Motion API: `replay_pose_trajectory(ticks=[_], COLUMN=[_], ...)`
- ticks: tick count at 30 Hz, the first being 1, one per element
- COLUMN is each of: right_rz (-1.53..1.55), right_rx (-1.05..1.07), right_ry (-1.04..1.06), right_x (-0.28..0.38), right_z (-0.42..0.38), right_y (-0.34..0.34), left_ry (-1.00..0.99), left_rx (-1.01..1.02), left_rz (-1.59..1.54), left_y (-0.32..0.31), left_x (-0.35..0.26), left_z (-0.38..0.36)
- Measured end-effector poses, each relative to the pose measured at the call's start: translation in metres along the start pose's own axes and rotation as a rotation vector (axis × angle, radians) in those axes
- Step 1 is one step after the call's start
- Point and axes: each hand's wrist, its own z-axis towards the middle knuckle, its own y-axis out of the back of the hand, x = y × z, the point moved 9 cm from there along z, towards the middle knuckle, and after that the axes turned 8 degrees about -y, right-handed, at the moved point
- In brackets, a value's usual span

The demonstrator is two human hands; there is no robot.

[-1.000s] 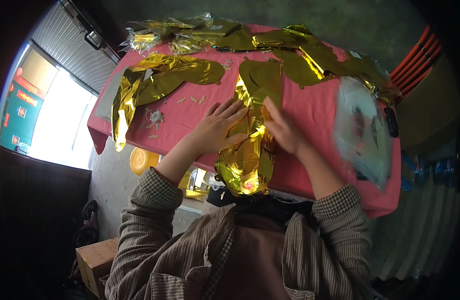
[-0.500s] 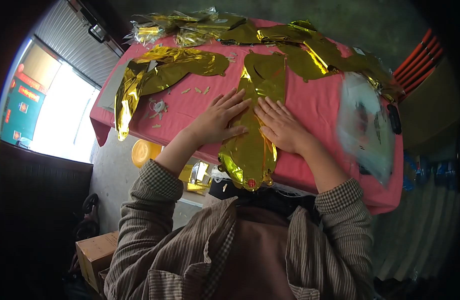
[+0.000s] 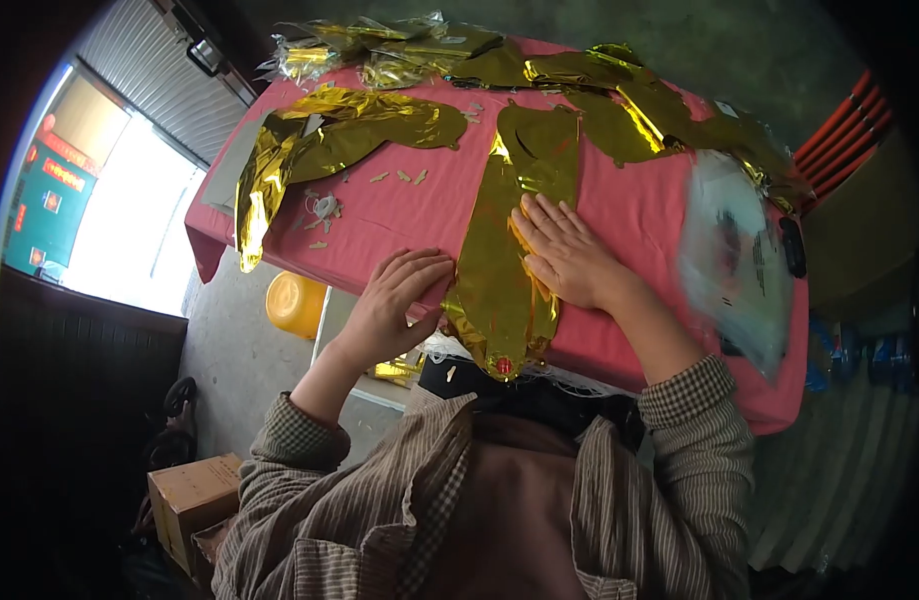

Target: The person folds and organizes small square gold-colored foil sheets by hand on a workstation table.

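A flat gold foil balloon [image 3: 499, 240] lies lengthwise in front of me, its near end hanging at the table's front edge. My right hand [image 3: 569, 252] rests flat on its right side, fingers stretched out. Just left of the balloon, my left hand [image 3: 397, 300] is at the edge of the pink tablecloth [image 3: 389, 215], palm down with the fingers extended and thumb apart. Neither hand grips anything. A red spot [image 3: 502, 366] marks the balloon's near tip.
Another gold foil balloon [image 3: 354, 140] lies at the left; more gold foil [image 3: 629, 105] and clear-wrapped packs [image 3: 399, 55] line the back. Small pale pieces [image 3: 404, 176] and white string [image 3: 324, 207] are scattered left. Clear plastic bags [image 3: 734, 260] and a black object [image 3: 791, 245] sit right.
My left hand has come off the balloon and moved left and toward me, to the table's front edge. My right hand stays on the foil, nearly in place.
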Motion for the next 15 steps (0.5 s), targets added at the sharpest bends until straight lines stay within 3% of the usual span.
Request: replay_pose_trajectory(ticks=[3, 10, 13, 15], right_rz=[0.024, 0.018, 0.026, 0.015], right_rx=[-0.009, -0.062, -0.015, -0.006], right_ry=[0.0, 0.011, -0.003, -0.014], right_x=[-0.001, 0.001, 0.002, 0.0], right_z=[-0.001, -0.003, -0.001, -0.001], right_y=[-0.001, 0.004, 0.004, 0.002], left_ry=[0.024, -0.049, -0.066, -0.012], left_rx=[-0.056, 0.02, 0.085, 0.041], left_rz=[-0.084, -0.088, -0.197, -0.461], left_y=[0.001, 0.0, -0.003, 0.0], left_x=[-0.001, -0.019, -0.017, -0.016], left_z=[0.005, 0.016, 0.019, 0.025])
